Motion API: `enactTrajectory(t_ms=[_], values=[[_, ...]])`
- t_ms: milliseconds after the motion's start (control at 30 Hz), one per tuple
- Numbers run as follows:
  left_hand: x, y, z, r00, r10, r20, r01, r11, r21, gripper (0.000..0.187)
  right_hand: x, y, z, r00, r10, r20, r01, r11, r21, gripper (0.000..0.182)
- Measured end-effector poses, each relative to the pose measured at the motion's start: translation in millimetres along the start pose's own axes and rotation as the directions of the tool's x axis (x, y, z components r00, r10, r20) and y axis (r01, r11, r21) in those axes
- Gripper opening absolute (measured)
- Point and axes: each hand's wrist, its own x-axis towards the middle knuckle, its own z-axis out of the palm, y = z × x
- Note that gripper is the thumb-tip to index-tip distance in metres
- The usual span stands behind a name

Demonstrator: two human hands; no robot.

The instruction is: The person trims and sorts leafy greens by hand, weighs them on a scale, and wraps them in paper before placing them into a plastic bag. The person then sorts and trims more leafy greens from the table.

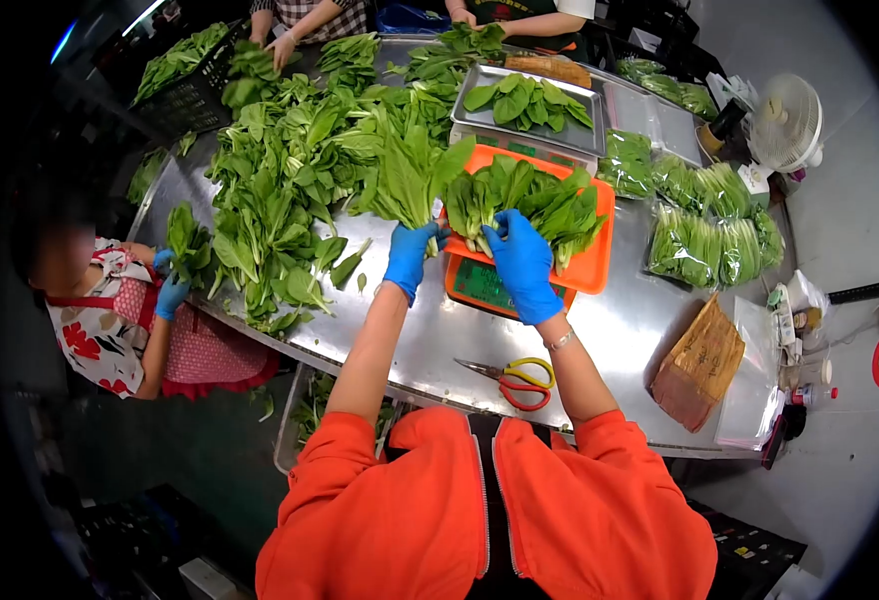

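Scissors (516, 379) nearest, flat on steel table (630, 330) at 6 o'clock. Left hand (412, 257) clamped on leafy bunch (410, 175) — right hand (522, 262) gripping greens (530, 200) on orange tray (592, 268), 12 o'clock. Bagged greens (705, 240) at 2 o'clock.

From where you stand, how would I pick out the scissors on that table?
Start at the long steel table heaped with leafy greens. On its near edge, below the orange tray where the blue-gloved hands work, lie the scissors. They are the only tool there, with one yellow and one red handle loop.

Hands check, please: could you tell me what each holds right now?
Left hand: closed on a leafy bunch.
Right hand: gripping greens on the orange tray.
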Motion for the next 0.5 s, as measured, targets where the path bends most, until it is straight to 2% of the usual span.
enactTrajectory(t_ms=[33, 67, 133, 167, 233, 267, 333, 400, 500], values=[[4, -5, 0, 1.0, -0.025, 0.005, 0.026, 0.999, -0.043, 0.025, 3, 2, 1, 0.999, 0.04, 0.004, -0.039, 0.994, -0.104, 0.019], [8, -9, 0, 0.999, -0.053, 0.012, 0.054, 0.995, -0.083, 0.027, 5, 2, 4, 0.999, 0.041, 0.01, -0.04, 0.994, -0.106, 0.019], [10, -8, 4, 0.999, -0.046, 0.003, 0.046, 0.987, -0.153, 0.026, 16, -1, 10, 0.958, -0.256, -0.129, 0.243, 0.964, -0.106, 0.03], [9, -9, 6, 0.999, -0.045, -0.006, 0.042, 0.975, -0.22, 0.026, 22, -1, 11, 0.958, -0.258, -0.124, 0.246, 0.963, -0.106, 0.03], [2, -9, 9, 0.998, -0.051, -0.043, 0.041, 0.977, -0.209, 0.026, 34, -1, 13, 0.903, -0.415, 0.108, 0.428, 0.883, -0.193, 0.026], [0, -7, 11, 0.996, -0.05, -0.073, 0.035, 0.98, -0.195, 0.026, 40, 3, 15, 0.903, -0.416, 0.11, 0.43, 0.882, -0.194, 0.026], [-4, -8, 11, 0.996, -0.041, -0.081, 0.028, 0.986, -0.164, 0.026, 53, 12, 12, 0.899, -0.341, 0.274, 0.411, 0.874, -0.261, 0.015], [-5, -11, 14, 0.995, -0.038, -0.091, 0.024, 0.99, -0.14, 0.026, 57, 20, 4, 0.91, -0.307, 0.278, 0.381, 0.883, -0.274, 0.01], [-4, -22, 21, 0.986, 0.111, -0.125, -0.113, 0.994, -0.006, 0.026, 52, 21, -6, 0.88, -0.341, 0.331, 0.418, 0.886, -0.2, 0.014]])
